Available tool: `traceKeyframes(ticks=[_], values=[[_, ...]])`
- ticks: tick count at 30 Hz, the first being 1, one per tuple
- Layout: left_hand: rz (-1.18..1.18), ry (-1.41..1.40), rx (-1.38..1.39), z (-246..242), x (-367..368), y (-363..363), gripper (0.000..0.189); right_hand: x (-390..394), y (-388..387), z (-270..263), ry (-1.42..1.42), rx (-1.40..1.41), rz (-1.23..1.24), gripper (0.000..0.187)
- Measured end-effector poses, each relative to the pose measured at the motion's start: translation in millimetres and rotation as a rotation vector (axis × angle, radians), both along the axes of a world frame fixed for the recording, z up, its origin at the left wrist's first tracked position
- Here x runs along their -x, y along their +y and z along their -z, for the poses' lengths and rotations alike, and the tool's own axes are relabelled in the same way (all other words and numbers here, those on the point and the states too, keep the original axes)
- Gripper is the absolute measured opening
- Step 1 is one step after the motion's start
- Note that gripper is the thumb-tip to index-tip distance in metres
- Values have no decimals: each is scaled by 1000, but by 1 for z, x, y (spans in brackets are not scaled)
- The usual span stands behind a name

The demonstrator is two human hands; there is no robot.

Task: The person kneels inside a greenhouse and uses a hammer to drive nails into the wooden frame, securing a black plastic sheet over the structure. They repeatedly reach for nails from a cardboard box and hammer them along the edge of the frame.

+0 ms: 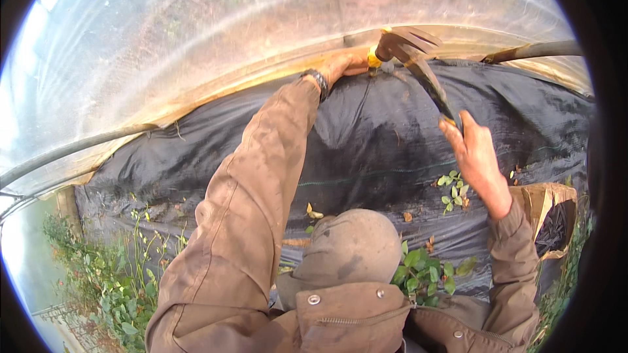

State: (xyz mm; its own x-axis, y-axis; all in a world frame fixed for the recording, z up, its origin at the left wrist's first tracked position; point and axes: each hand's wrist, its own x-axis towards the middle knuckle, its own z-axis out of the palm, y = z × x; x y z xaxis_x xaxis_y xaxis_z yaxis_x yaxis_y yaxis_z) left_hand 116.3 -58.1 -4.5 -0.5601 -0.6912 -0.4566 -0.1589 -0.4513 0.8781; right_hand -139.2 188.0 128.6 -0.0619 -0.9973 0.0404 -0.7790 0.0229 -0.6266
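My right hand point(475, 154) grips the handle of a claw hammer point(426, 74). The hammer's head is up beside my left hand, its claw pointing right. My left hand point(343, 66), with a dark band at the wrist, reaches to the seam where clear plastic sheeting point(235, 34) meets black woven ground cover point(363, 127). Its fingertips are at a yellow piece point(374, 58) by the hammer's striking end. Whether that piece belongs to the hammer or is a separate thing, I cannot tell. What the left fingers hold is hidden.
A cardboard box point(532, 201) with black strip-like pieces point(554, 228) stands at right. Poles point(88, 146) point(539, 50) meet the sheeting on both sides. Leafy plants point(424, 269) come up by my knee point(353, 242); more greenery point(117, 284) grows at left.
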Motion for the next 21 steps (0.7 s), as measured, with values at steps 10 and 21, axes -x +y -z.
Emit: traceKeyframes(ticks=[10,21], values=[[128,98,111,24,2,-11,44,-10,6,18,-106,-20,62,35],[175,-113,591,-2,5,22,39,-9,13,-18,-115,157,43,28]])
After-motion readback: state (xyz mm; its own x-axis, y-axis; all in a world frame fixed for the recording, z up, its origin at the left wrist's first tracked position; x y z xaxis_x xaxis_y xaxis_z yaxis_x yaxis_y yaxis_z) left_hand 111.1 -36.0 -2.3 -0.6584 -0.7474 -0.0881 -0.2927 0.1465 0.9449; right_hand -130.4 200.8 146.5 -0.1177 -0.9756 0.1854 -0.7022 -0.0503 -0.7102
